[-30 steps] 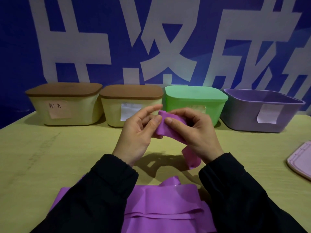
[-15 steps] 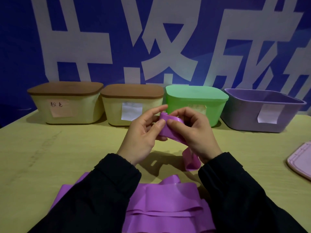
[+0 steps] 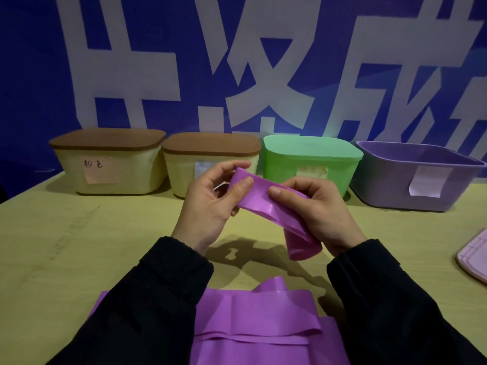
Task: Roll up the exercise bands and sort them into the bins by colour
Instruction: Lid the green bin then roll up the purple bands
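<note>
A purple exercise band is pinched at its upper end between the left hand and right hand above the counter, its slack trailing toward the near edge, before four bins: two cream, green, purple.

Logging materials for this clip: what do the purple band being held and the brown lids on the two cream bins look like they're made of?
Purple band: thin, glossy rubbery sheet, likely latex; it folds limply and shows highlights. Brown lids: matte, possibly wood or bamboo, though no grain is visible.
</note>
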Demonstrator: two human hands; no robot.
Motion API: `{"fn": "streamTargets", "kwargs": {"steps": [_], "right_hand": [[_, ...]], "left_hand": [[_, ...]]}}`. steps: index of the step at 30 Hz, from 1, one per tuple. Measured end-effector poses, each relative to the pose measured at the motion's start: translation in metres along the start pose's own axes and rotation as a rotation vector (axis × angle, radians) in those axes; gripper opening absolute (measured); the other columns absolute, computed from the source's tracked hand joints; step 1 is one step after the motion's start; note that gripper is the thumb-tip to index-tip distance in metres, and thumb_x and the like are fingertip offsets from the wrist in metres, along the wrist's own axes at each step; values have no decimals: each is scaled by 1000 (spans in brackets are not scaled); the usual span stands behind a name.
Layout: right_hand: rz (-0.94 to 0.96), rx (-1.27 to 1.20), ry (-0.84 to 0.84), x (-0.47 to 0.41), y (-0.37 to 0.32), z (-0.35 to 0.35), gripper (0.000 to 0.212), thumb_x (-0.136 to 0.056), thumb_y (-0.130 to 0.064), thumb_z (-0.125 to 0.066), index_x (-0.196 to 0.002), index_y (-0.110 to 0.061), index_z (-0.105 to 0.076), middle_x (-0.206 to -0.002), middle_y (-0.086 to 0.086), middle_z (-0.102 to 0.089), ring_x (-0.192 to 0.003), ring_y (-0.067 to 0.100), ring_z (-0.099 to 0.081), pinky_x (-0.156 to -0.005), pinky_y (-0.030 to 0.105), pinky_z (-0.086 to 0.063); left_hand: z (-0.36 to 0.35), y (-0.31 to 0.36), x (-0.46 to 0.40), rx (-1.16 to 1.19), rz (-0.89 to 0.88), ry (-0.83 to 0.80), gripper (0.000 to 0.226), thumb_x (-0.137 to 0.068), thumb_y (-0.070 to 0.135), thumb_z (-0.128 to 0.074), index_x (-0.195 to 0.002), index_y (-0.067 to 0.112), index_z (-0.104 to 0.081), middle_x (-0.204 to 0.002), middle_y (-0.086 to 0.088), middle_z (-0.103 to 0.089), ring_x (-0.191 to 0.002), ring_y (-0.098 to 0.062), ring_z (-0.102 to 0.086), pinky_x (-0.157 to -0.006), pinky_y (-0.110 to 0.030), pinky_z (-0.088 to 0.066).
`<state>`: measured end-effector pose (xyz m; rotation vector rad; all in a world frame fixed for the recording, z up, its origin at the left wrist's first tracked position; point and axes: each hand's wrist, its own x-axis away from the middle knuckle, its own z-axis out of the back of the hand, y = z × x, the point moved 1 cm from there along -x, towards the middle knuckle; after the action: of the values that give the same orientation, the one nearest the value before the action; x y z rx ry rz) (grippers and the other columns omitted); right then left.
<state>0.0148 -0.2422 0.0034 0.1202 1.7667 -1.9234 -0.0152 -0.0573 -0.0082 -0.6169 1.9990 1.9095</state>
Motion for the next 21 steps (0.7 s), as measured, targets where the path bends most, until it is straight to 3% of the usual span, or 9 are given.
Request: {"fn": "streamTargets", "kwargs": {"steps": [5,9,13,18,21], "right_hand": [[76,111,20,0,-2,1,23,-82,-31,-74,-82,-8,-74,-69,1,-68,-61,8,-57,-54,20,-44],[135,245,10,1,1,-1,13,-90,-28,-73,-84,-16,-74,-71,-4,-69,-63,5,-57,-58,20,-45],[126,283,52,1,2,-3,13,-89,-31,-73,-84,-18,-74,-74,0,-71,-64,8,-61,-57,25,-48],[-4,58,-47,2,-2,1,22,-79,-33,-74,-82,-10,-74,-68,0,-70,-58,8,-61,-53,19,-46],[-32,51,-65,2,-2,1,17,-79,-29,-76,-75,-13,-72,-61,-4,-66,-53,6,-55,-50,16,-41]], "left_hand": [[-7,1,2,-37,9,-34,25,-99,19,-58,-123,25,-63,-90,4,-72,-68,-17,-56,-58,-28,-51],[-7,-1,4,-41,57,-83,25,-105,18,-49,-121,26,-65,-85,5,-66,-65,-18,-53,-63,-29,-50],[-4,-2,4,-64,70,-78,18,-94,19,-66,-111,23,-70,-100,0,-68,-64,-19,-57,-58,-29,-50],[-3,2,2,-51,75,-9,29,-89,11,-72,-116,20,-67,-99,2,-70,-73,-15,-69,-57,-25,-55],[-3,5,2,-45,35,24,28,-84,13,-76,-110,20,-70,-95,4,-75,-80,-13,-71,-63,-24,-56]]}}
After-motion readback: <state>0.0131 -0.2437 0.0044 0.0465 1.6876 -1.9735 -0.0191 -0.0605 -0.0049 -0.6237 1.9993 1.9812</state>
